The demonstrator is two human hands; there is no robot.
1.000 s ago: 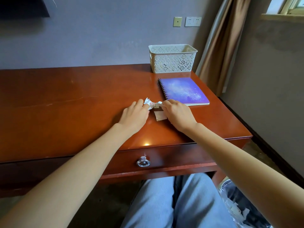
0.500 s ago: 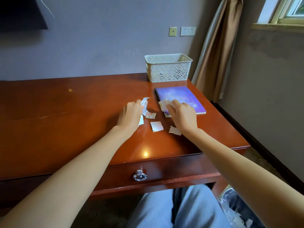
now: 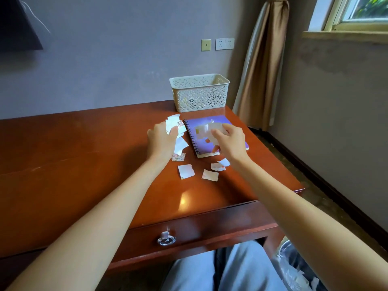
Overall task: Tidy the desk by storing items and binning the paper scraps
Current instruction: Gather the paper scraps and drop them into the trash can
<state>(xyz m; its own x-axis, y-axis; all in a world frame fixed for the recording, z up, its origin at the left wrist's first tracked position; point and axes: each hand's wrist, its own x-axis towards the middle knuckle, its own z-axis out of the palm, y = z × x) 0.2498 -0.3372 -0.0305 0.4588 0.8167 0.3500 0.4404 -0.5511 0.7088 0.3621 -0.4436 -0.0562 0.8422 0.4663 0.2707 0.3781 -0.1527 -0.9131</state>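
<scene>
left hand (image 3: 161,139) pinched white scraps, frame centre | right hand (image 3: 230,141) gripped blurry paper piece over purple spiral notebook (image 3: 212,139) | loose paper scraps (image 3: 186,171) lay mid-desk (image 3: 84,154) | basket (image 3: 199,92) behind

Basket (image 3: 199,93) behind notebook (image 3: 210,141) on desk (image 3: 84,164)

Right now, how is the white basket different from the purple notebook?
The white basket stands tall with open sides full of lacy holes; the purple notebook lies flat and solid, with a spiral binding on one edge. The basket sits at the back of the desk against the wall, untouched, while the right hand holds a paper scrap over the notebook. Both rest on the desk's right side.
</scene>
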